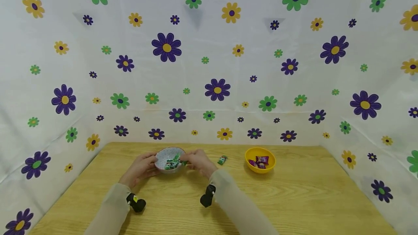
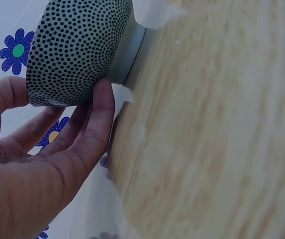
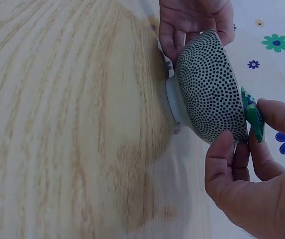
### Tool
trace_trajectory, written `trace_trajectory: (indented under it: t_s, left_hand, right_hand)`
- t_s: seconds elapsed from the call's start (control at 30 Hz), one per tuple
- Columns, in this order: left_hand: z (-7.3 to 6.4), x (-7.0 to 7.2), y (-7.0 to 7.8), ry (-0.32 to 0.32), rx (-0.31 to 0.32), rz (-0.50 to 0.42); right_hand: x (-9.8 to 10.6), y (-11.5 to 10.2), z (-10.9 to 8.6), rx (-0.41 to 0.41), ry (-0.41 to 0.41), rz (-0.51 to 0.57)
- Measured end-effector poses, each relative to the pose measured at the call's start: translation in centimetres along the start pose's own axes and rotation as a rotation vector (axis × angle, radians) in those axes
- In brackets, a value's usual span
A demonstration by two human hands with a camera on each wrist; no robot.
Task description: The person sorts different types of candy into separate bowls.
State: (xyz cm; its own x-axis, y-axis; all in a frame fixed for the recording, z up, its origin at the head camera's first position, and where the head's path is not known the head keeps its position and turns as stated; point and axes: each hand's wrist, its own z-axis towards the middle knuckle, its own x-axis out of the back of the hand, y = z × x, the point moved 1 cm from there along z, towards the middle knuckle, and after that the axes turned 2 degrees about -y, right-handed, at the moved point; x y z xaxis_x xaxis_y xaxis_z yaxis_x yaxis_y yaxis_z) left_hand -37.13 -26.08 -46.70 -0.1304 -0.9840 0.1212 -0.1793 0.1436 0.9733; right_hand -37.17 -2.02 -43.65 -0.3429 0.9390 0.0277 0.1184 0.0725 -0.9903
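A round bowl (image 1: 164, 153), speckled with dark dots on its outside, stands toward the back left of the table. Several green-wrapped candies (image 1: 171, 164) lie inside it. My left hand (image 1: 139, 168) holds the bowl's left side, thumb at the rim and fingers against the dotted wall (image 2: 77, 55). At the opposite rim, my right hand (image 1: 200, 162) pinches a green-wrapped candy (image 3: 253, 114) between thumb and forefinger. Its other fingers are bent close by the bowl's outer wall (image 3: 209, 89) in the right wrist view.
One loose green-wrapped candy (image 1: 222, 160) lies on the wooden table (image 1: 303, 195), right of my right hand. Farther right stands a yellow bowl (image 1: 260, 170) with several purple-wrapped candies (image 1: 262, 159). A white flower-patterned cloth (image 1: 192, 68) hangs behind the table and along both sides.
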Motion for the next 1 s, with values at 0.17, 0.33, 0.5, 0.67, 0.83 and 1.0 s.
trace_trajectory:
  t_s: [0.17,0.33,0.5,0.67,0.83,1.0]
  left_hand:
    - [0.0,0.0,0.0,-0.002,-0.002,-0.001]
    - [0.2,0.1,0.0,-0.005,-0.011,-0.01]
    - [0.2,0.2,0.0,-0.015,-0.023,-0.017]
    - [0.0,0.4,0.1,-0.016,-0.026,-0.012]
    - [-0.1,0.3,0.3,-0.013,-0.026,-0.016]
    - [-0.3,0.0,0.3,-0.013,-0.014,-0.003]
  right_hand:
    - [-0.2,0.3,0.2,-0.009,0.026,0.009]
    - [-0.1,0.3,0.2,-0.004,0.029,0.031]
    - [0.3,0.3,0.1,0.005,0.0,-0.001]
    - [0.5,0.5,0.1,0.031,-0.036,-0.023]
    - [0.8,0.9,0.1,0.055,-0.055,-0.044]
    - [1.4,1.5,-0.1,0.065,-0.083,-0.066]
